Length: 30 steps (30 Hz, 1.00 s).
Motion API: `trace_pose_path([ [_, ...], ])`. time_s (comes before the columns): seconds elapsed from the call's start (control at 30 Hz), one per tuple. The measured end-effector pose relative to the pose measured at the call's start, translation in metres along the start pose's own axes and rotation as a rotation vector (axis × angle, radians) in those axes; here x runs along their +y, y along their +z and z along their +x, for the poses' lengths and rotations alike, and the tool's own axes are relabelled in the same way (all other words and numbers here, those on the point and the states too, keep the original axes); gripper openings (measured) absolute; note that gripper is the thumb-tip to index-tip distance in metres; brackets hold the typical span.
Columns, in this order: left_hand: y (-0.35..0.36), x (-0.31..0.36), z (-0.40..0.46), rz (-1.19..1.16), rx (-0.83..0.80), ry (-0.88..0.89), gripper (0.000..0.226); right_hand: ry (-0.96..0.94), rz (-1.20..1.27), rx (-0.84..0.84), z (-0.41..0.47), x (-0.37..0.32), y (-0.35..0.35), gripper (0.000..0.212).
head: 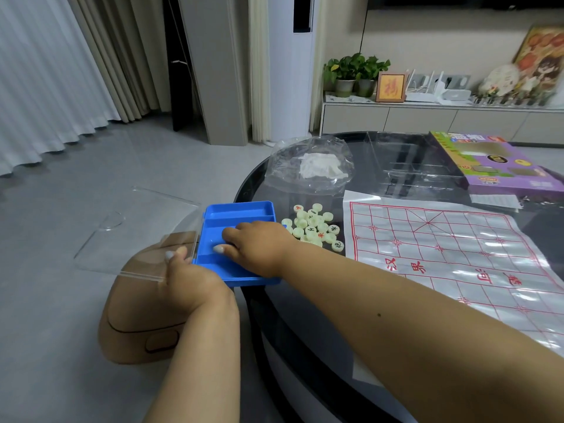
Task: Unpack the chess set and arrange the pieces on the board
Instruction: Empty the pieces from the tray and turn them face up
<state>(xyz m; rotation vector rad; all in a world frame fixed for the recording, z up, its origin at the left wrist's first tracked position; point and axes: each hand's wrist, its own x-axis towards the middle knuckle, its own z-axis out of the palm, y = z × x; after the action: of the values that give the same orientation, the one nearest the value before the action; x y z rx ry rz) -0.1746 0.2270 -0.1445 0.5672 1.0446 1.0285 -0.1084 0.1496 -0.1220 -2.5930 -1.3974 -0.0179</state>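
Note:
A blue plastic box [238,212] with empty compartments sits at the round table's left edge, overhanging it. Its clear lid [122,227] swings open to the left over the floor. My left hand [189,276] pinches the lid's near edge beside the hinge, thumb on top. My right hand [256,248] reaches into the box's middle compartment, its fingers curled against a divider. Just right of the box lies a pile of several pale green chess pieces [314,227] with red and black characters. The plastic board sheet [457,248], red-gridded, lies spread on the right with no pieces on it.
A crumpled clear bag [311,166] lies behind the pieces. A clear plastic insert [412,166] and a purple game box [494,166] sit at the back of the dark glass table [250,184]. A tan stool [134,325] stands on the floor below my left hand.

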Motion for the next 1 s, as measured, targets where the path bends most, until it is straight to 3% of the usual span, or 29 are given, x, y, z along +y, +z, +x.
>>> trace_pose_path([
  [0.2,0.001,-0.001,0.001,0.029,-0.009,0.027,0.014,-0.013,0.002,-0.068,0.001,0.001,-0.003,0.05],
  [0.4,0.001,0.002,-0.001,0.026,-0.027,0.058,0.022,0.017,0.188,-0.048,0.0,0.004,-0.005,0.039],
  [0.5,0.0,0.002,-0.002,0.048,-0.04,0.086,0.02,0.035,0.299,0.028,0.0,0.005,-0.006,0.038],
  [0.6,-0.001,0.0,0.001,0.077,-0.054,0.12,0.022,0.101,0.366,0.239,0.001,0.014,-0.019,0.038],
  [0.7,-0.002,-0.002,0.006,0.088,-0.051,0.117,0.024,0.252,0.262,0.367,0.0,0.044,-0.033,0.038],
  [0.8,-0.002,-0.003,0.005,0.1,-0.056,0.104,0.027,0.355,0.043,0.297,-0.007,0.075,-0.028,0.035],
  [1.0,-0.001,-0.001,0.001,0.117,-0.063,0.1,0.025,0.267,-0.084,0.209,-0.012,0.083,-0.011,0.032],
])
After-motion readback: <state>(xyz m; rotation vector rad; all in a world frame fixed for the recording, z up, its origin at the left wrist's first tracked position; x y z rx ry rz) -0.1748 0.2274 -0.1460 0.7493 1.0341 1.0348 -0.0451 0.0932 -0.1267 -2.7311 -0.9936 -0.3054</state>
